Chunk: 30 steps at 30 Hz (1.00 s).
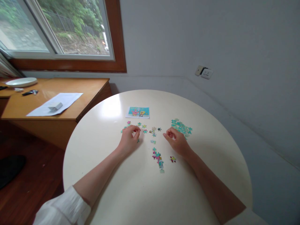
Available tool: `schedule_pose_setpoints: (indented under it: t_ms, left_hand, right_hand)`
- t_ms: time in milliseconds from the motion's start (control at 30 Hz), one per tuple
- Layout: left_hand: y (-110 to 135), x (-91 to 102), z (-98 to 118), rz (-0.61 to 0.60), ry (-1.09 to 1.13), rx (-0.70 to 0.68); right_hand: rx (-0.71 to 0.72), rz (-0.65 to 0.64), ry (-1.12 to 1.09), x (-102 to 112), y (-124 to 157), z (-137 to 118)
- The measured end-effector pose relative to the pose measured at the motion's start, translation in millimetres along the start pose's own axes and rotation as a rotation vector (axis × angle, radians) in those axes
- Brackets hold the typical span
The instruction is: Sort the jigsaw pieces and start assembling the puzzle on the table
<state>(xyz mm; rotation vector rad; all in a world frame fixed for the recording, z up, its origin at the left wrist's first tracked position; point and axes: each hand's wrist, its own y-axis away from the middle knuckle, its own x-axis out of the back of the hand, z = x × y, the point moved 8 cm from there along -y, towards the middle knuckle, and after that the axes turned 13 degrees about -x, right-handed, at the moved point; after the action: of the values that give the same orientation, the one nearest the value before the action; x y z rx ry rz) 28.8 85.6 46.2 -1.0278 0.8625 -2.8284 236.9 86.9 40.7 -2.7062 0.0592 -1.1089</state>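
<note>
My left hand [129, 137] is closed in a pinch above loose jigsaw pieces [144, 126] left of the table's middle. A speck of red shows by its fingers, but whether it is held I cannot tell. My right hand [178, 143] has its fingers curled in, with nothing visible in them. It is just in front of a pile of turquoise jigsaw pieces [181, 127]. Between my forearms lies a narrow strip of joined jigsaw pieces [160, 161]. A single yellow and red jigsaw piece [172, 159] is to its right.
A picture card [138, 112] with cartoon figures lies beyond the pieces on the round white table [145, 200]. At left, a wooden desk [93, 90] carries paper [70, 99], a small white block [55, 106] and a white dish [22, 82]. A wall socket [207, 73] is at right.
</note>
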Motion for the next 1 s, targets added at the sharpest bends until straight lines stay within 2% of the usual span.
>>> schedule_pose_setpoints:
  t_ms: [100, 167, 333, 600, 767, 1000]
  left_hand:
    - [0.6, -2.0, 0.6, -0.012, -0.015, -0.006]
    - [0.8, -3.3, 1.1, -0.017, -0.029, -0.016]
    - [1.3, -6.3, -0.1, -0.036, -0.057, -0.016]
    - [1.6, -8.0, -0.1, -0.052, -0.068, -0.025]
    - [2.7, -10.0, 0.1, -0.062, -0.072, -0.013]
    - [3.3, -10.6, 1.6, -0.075, -0.060, -0.012]
  right_hand:
    - [0.165, -0.042, 0.086, -9.5, 5.1, -10.4]
    - [0.202, -0.086, 0.174, -17.6, 8.2, -11.1]
    - [0.178, -0.144, 0.294, -27.3, 10.3, -5.1]
    - [0.214, -0.121, 0.159, -18.0, 3.2, -6.6]
    - [0.287, -0.139, 0.173, -22.8, 7.1, -7.4]
    - [0.199, -0.171, 0.191, -21.6, 3.1, -1.6]
